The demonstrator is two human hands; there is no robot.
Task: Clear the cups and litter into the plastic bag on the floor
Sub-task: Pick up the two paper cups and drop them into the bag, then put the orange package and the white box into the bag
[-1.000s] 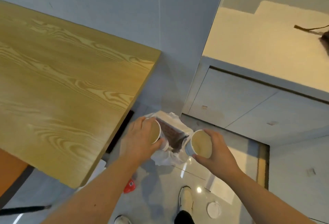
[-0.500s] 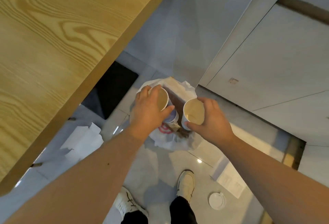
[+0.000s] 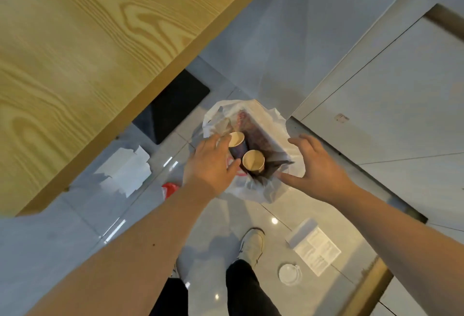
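2 cups sit in the plastic bag, both hands spread beside its rim.

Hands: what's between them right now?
In the head view, two cups stand in the open bag, between the left hand and right hand.

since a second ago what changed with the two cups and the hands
Both cups were let go: the left cup and right cup, earlier held one in each hand over the plastic bag, now sit upright inside it. The left hand and right hand are open and empty beside the bag. The paper sheet and lid stay on the floor.
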